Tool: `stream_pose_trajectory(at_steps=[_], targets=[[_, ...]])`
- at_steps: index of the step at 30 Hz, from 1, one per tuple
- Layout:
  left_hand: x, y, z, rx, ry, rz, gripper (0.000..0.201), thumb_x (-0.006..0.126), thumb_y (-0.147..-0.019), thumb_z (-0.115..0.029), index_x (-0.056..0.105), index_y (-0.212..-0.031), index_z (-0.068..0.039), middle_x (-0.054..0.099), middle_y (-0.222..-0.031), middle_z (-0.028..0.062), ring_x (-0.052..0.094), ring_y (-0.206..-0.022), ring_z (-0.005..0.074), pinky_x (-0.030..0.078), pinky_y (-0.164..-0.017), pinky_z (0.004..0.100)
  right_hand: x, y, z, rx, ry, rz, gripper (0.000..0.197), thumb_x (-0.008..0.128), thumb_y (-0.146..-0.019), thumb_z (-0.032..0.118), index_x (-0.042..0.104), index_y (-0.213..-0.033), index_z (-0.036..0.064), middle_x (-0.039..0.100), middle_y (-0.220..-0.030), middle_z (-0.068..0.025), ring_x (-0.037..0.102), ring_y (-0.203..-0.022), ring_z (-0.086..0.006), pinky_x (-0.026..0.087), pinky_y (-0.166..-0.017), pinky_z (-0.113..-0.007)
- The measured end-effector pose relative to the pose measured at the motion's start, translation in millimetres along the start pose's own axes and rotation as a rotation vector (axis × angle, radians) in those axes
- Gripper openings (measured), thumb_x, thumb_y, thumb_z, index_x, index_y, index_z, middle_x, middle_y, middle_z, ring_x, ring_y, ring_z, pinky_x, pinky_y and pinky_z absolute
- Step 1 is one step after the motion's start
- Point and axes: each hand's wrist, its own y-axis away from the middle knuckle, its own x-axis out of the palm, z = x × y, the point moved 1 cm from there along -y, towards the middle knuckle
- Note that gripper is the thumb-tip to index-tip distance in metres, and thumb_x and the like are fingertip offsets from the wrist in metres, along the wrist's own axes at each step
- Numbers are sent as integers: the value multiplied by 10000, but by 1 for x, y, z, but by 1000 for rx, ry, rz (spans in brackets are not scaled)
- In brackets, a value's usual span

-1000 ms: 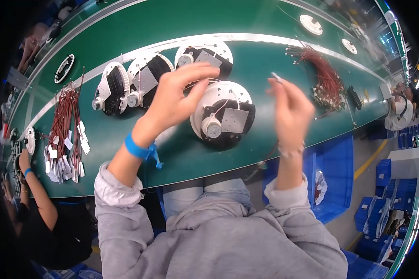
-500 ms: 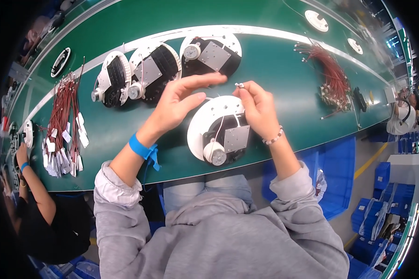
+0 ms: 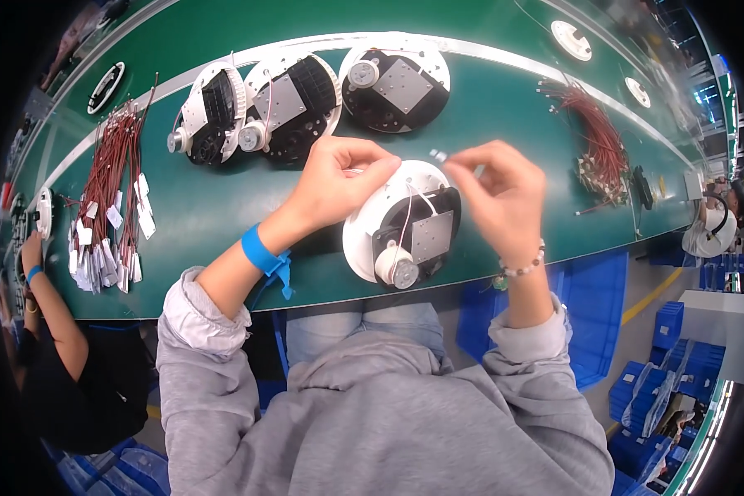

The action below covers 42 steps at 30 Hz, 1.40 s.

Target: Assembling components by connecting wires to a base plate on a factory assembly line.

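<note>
A round white disc assembly with a black inner part, a silver motor and a metal plate sits before me near the table edge. My left hand is over its far left rim, thumb and fingertips pressed together. What they pinch, if anything, is hidden. At the far right rim, my right hand pinches a small white connector between thumb and forefinger, slightly blurred. Thin pale wires run over the disc's face below the hands.
Three similar assemblies stand in a row farther back. Red wire bundles lie left and right on the green table. A co-worker's arm reaches in at far left. Blue bins are below the right edge.
My left hand has gone from stretched fingers to a pinch at the disc's rim. My right hand has shifted right with the connector. The whole view has shifted slightly.
</note>
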Motion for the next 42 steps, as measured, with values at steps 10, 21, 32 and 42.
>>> stream_pose_trajectory(at_steps=[10,21,32,42], targets=[[1,3,1,-28,91,-5,142,572,-783,-93,621,-804,39,600,-680,34,502,-596,30,400,-508,160,9,0,5,158,-203,352,72,603,-716,-22,549,-743,-61,564,-690,-40,519,-617,-54,417,-506,-158],[2,2,-1,-64,162,-68,161,577,-759,-111,625,-762,43,614,-679,45,511,-609,36,419,-529,184,15,-4,19,18,154,317,38,592,-703,-7,567,-712,-34,567,-674,-61,535,-594,-84,445,-505,-198],[7,5,9,-237,300,32,308,436,-859,-221,586,-690,-12,550,-626,-11,465,-587,19,375,-492,181,30,-3,8,67,-167,240,41,594,-694,-49,564,-717,-33,539,-714,-39,509,-608,-69,423,-520,-187],[4,4,16,-560,778,185,191,442,-859,-218,540,-876,-54,530,-661,-35,445,-492,0,335,-395,144,37,-9,2,-34,-114,148,53,602,-695,-39,560,-726,-31,544,-748,-43,527,-600,-77,426,-521,-179]])
